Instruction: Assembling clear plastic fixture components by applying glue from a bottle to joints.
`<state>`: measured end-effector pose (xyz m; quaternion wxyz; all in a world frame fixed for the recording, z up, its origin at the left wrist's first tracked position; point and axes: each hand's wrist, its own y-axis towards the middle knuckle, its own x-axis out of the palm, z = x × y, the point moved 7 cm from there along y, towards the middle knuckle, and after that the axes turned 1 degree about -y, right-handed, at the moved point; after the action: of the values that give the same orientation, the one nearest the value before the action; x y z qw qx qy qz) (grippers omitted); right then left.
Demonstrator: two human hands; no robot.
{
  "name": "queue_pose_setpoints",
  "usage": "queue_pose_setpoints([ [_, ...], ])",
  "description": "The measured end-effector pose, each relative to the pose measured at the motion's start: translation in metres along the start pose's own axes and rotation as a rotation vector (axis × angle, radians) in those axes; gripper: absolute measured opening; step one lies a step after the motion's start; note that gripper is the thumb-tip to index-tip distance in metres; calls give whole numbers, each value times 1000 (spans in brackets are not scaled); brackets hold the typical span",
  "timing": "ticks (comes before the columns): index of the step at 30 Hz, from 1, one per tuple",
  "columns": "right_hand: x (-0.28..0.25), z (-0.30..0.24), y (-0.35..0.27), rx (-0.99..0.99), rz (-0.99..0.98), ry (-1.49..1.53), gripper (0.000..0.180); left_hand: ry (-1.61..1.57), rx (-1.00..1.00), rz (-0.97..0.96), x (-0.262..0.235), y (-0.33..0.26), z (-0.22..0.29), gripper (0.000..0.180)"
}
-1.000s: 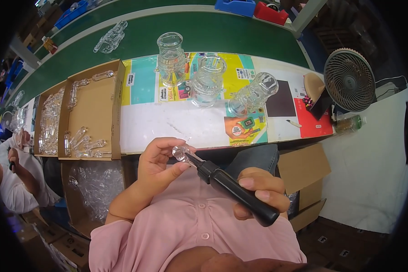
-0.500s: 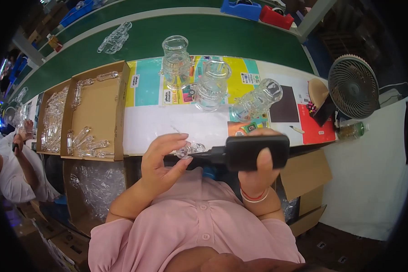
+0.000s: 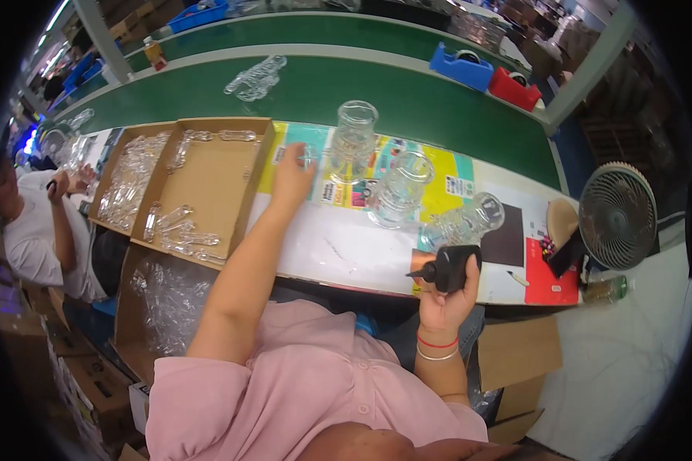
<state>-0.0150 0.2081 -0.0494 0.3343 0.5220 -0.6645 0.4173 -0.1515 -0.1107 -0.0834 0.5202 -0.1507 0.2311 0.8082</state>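
My left hand [image 3: 291, 180] is stretched out toward the back of the table, its fingers closed on a small clear piece [image 3: 307, 157] beside the left side of an upright clear glass vessel [image 3: 354, 142]. Whether the piece touches the vessel, I cannot tell. My right hand [image 3: 447, 307] grips a black squeeze bottle [image 3: 455, 269] near the table's front edge, its thin nozzle pointing left. A second clear vessel [image 3: 400, 192] stands in the middle, and a third one [image 3: 465, 219] lies tilted behind the bottle.
Left of my arm, a cardboard tray [image 3: 260, 173] holds several clear tubular pieces. More clear pieces [image 3: 255, 77] lie on the green surface [image 3: 346, 73] behind. A fan [image 3: 619, 215] stands at the right. Another person [image 3: 46, 230] sits far left. Blue [image 3: 463, 67] and red [image 3: 515, 88] tape dispensers stand behind.
My left hand has moved away from the bottle's nozzle, forward to the left vessel with the small clear piece. My right hand has lowered and turned the bottle. The view has shifted.
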Motion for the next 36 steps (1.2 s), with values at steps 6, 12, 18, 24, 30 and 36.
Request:
queue_pose_setpoints([
  [6, -3, -9, -1, 65, -121, 87, 32, 374, 300, 16, -19, -65, 56, 52],
  [12, 9, 0, -2, 149, -177, 134, 28, 457, 246, 33, -148, -82, 38, 35],
  [18, 17, 8, -5, 148, -168, 122, 25, 1050, -221, -180, -265, -47, -75, 24],
  [24, 27, 8, -14, 137, -235, 90, 23, 884, -162, -202, -278, -38, -89, 26],
  [30, 32, 6, -23, 111, -130, 82, 30, 175, 67, 14, -199, -70, 35, 24],
  [36, 60, -16, -47, -130, -162, -94, 25, -761, 87, -426, -83, -151, 118, 35],
])
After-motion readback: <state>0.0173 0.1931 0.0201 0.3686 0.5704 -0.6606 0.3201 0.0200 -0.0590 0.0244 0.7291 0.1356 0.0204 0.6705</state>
